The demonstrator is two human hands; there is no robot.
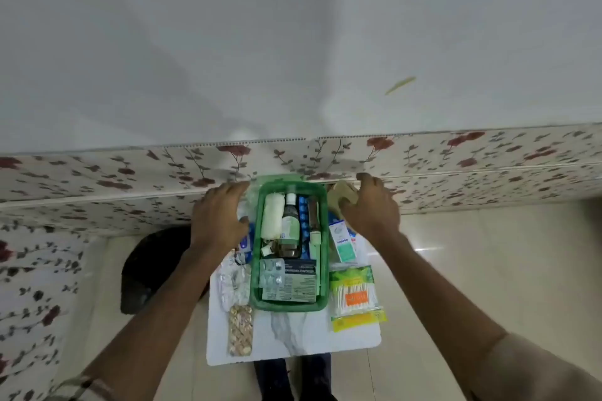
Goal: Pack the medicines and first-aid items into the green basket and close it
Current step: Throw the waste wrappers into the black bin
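Head view: green basket (pixel 289 302) sits lidless on the white tabletop (pixel 293 335), between both hands. Left hand (pixel 221 218), fingers spread and empty, rests just left of the basket over loose packets. Right hand (pixel 371 205), fingers curled on a tan item (pixel 338 192) just right of the basket's far corner. Cotton-swab pack (pixel 356 298) lies nearer than the right fingers; blister strips (pixel 233 283) nearer than the left.
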